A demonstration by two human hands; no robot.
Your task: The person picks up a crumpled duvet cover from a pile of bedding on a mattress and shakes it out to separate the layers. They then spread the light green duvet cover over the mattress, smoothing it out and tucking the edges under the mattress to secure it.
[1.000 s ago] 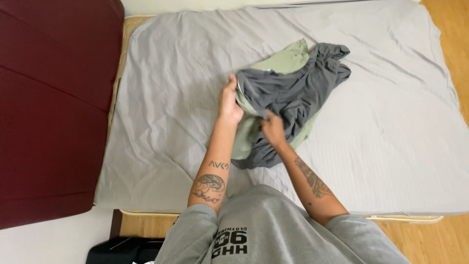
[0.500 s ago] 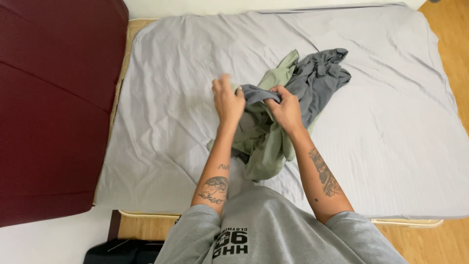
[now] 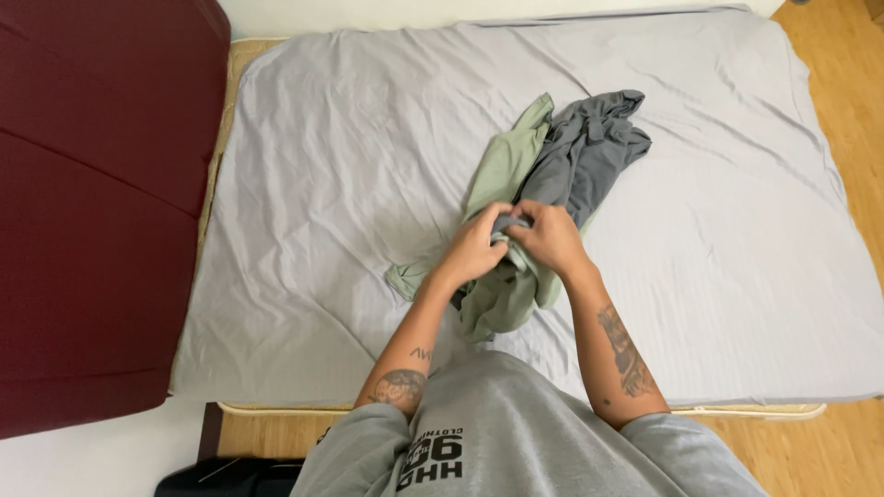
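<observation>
My left hand (image 3: 474, 250) and right hand (image 3: 550, 237) had drawn together, both clamped on the green shirt (image 3: 505, 170); the gray shirt (image 3: 589, 152) now trailed toward one o'clock on the bed (image 3: 322, 184).

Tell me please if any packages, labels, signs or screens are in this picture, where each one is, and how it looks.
No packages, signs or screens are in view.
Printed patch: on the chest of the person's grey shirt, bottom centre; a dark block of lettering, seen upside down.
Nothing with a label shows on the grey bed sheet or on the green and grey clothes that both hands hold.
</observation>
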